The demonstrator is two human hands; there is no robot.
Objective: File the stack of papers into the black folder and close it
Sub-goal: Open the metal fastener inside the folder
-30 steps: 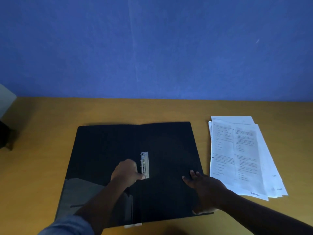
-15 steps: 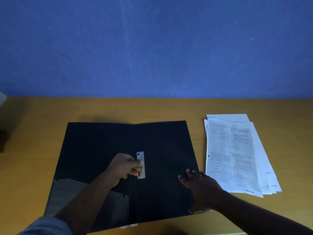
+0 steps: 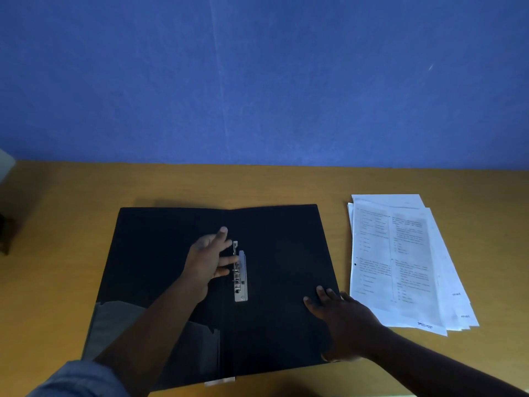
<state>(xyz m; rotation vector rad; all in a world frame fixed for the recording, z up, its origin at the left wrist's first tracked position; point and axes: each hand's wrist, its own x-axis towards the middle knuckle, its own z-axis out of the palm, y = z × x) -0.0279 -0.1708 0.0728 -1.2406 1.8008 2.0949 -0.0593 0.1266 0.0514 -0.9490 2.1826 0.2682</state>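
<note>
Your left hand [image 3: 209,260] is now spreading open off the clip [image 3: 240,272], its lever is standing up; your right hand [image 3: 342,319] is lying flat, pinning the folder [image 3: 280,253]; papers [image 3: 400,259] are waiting beside it.

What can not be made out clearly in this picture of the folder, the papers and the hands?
- Text on the papers: too small and blurred in the head view.
- Clip state, open or locked: too small; left hand is beside it.
- Folder surface under the right hand: covered by the hand.
- Lower sheets of the stack: hidden under the top sheet.
- Dark object at the left edge: cut off by the frame.
</note>
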